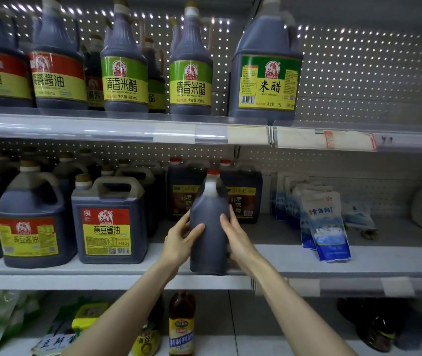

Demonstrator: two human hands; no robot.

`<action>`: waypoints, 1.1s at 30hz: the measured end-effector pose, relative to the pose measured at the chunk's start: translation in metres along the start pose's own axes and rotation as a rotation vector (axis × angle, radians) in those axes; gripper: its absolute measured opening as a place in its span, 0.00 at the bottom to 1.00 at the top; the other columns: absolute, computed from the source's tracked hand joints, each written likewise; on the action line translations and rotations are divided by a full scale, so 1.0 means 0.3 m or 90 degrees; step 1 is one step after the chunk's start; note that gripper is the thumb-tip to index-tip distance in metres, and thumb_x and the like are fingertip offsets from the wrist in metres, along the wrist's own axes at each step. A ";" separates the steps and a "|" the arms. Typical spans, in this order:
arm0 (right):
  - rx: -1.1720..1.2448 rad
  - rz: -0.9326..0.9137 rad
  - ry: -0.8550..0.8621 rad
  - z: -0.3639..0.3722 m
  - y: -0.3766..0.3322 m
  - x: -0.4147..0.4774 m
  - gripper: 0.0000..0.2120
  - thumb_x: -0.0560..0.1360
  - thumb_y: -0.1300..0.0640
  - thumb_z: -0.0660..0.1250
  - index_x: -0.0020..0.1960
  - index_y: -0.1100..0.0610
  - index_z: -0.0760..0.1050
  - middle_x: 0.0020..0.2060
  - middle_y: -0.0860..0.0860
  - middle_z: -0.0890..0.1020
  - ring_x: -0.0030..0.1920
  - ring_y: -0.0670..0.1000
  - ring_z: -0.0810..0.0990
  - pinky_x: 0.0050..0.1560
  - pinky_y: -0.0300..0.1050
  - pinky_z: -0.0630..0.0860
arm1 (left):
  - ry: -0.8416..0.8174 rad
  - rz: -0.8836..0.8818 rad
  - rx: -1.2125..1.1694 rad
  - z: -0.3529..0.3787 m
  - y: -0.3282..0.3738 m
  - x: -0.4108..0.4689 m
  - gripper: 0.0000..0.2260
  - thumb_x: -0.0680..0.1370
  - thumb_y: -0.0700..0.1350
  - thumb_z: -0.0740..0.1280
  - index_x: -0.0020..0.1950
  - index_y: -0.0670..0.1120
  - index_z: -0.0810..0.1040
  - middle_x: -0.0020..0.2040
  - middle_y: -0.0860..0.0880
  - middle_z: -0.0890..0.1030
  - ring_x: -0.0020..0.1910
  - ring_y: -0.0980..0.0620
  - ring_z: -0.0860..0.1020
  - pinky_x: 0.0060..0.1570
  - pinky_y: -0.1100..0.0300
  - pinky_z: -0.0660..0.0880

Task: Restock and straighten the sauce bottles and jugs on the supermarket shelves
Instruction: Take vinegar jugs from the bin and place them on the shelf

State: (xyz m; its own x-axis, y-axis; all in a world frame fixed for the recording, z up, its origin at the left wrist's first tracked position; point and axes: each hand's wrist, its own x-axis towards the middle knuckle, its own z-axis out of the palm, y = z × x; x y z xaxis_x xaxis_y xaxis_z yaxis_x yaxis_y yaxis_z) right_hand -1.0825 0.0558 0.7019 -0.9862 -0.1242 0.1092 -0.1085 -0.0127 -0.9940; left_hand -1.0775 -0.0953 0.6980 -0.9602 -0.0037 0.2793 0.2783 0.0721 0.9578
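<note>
Jug: the jug [208, 227] stands upright at the front edge of the middle shelf [307, 263], just ahead of two labelled jugs [243, 199].
Fingers: left hand [179, 240] and right hand [238, 237] clasp its sides, thumbs in front.
Do well: turn it label-forward, then slide it back square with the row, base flat.
Hidden: no label or handle shows, probably facing backward; fingertips behind are out of sight.

**Both Grips Clasping One Jug**

Both bare forearms are reaching up and forward from the lower edge, converging. The left grip [179, 238] is wrapping the left flank of the dark brown plastic jug with a red cap [211, 209], its thumb lying across the front. The right grip [239, 236] is pressing the opposite flank, fingers pointing upward and thumb on the front.
</note>
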 end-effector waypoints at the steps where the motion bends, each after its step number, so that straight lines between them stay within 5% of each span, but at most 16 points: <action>1: -0.035 -0.014 0.014 0.006 0.003 -0.002 0.36 0.71 0.29 0.59 0.75 0.32 0.48 0.73 0.45 0.65 0.70 0.53 0.69 0.68 0.60 0.70 | -0.009 0.002 0.000 -0.002 -0.002 0.002 0.23 0.77 0.47 0.68 0.72 0.51 0.69 0.60 0.53 0.80 0.60 0.52 0.78 0.54 0.57 0.78; 4: -0.054 -0.031 0.047 0.002 0.000 -0.005 0.28 0.79 0.38 0.56 0.76 0.34 0.49 0.73 0.47 0.67 0.69 0.52 0.70 0.68 0.59 0.71 | 0.005 0.015 0.031 0.021 -0.005 -0.011 0.24 0.79 0.49 0.66 0.75 0.52 0.66 0.63 0.52 0.78 0.62 0.52 0.77 0.54 0.64 0.77; 8: -0.046 -0.032 0.040 -0.043 -0.015 -0.006 0.32 0.75 0.38 0.58 0.77 0.40 0.55 0.72 0.49 0.68 0.70 0.54 0.69 0.69 0.58 0.69 | 0.043 0.032 0.093 0.076 0.003 -0.043 0.27 0.80 0.48 0.64 0.78 0.52 0.58 0.66 0.51 0.76 0.64 0.51 0.75 0.47 0.73 0.72; 14: -0.067 -0.022 0.107 -0.139 -0.051 0.007 0.23 0.81 0.46 0.57 0.75 0.49 0.63 0.72 0.51 0.70 0.71 0.53 0.68 0.71 0.56 0.67 | 0.015 0.025 0.116 0.136 0.009 -0.040 0.27 0.78 0.49 0.68 0.76 0.51 0.63 0.62 0.50 0.79 0.61 0.51 0.77 0.59 0.56 0.75; 17: -0.089 -0.039 0.109 -0.114 -0.048 -0.023 0.26 0.80 0.44 0.58 0.77 0.45 0.58 0.73 0.49 0.67 0.73 0.53 0.66 0.71 0.57 0.67 | 0.045 -0.007 0.070 0.091 0.005 0.006 0.17 0.77 0.47 0.69 0.66 0.50 0.75 0.52 0.48 0.82 0.51 0.52 0.80 0.52 0.53 0.79; 20: -0.085 -0.034 0.139 -0.070 -0.050 -0.051 0.34 0.79 0.41 0.59 0.79 0.44 0.47 0.77 0.48 0.58 0.76 0.54 0.59 0.73 0.56 0.62 | 0.036 -0.028 0.026 0.040 0.012 0.062 0.12 0.78 0.45 0.68 0.60 0.46 0.77 0.52 0.45 0.82 0.51 0.48 0.81 0.56 0.49 0.78; 24: -0.093 -0.041 0.155 -0.002 -0.046 -0.066 0.41 0.77 0.40 0.61 0.77 0.41 0.37 0.79 0.48 0.47 0.78 0.56 0.52 0.73 0.58 0.58 | -0.031 -0.033 0.007 0.011 0.056 0.119 0.08 0.80 0.45 0.65 0.58 0.47 0.75 0.52 0.47 0.82 0.47 0.56 0.80 0.46 0.63 0.78; 28: -0.099 -0.041 0.191 0.038 -0.030 -0.050 0.45 0.74 0.37 0.63 0.76 0.39 0.33 0.79 0.48 0.40 0.78 0.57 0.45 0.74 0.61 0.54 | -0.070 -0.043 0.065 0.004 0.087 0.191 0.20 0.80 0.50 0.64 0.71 0.47 0.68 0.52 0.52 0.80 0.48 0.57 0.77 0.43 0.68 0.72; 33: -0.148 -0.038 0.246 0.069 -0.014 -0.015 0.50 0.68 0.31 0.62 0.75 0.39 0.31 0.78 0.50 0.40 0.78 0.59 0.45 0.74 0.65 0.55 | -0.091 -0.120 0.075 -0.008 0.083 0.263 0.31 0.75 0.59 0.67 0.76 0.56 0.60 0.64 0.50 0.74 0.60 0.48 0.73 0.60 0.56 0.70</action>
State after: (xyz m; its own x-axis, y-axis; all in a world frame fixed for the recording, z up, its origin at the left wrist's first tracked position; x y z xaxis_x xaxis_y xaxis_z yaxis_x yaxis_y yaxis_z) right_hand -1.0749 0.0359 0.7057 -0.9469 0.2501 0.2021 -0.1479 0.2194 -0.9644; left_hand -1.1462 -0.0963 0.7440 -0.9906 0.1131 0.0768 0.0984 0.1997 0.9749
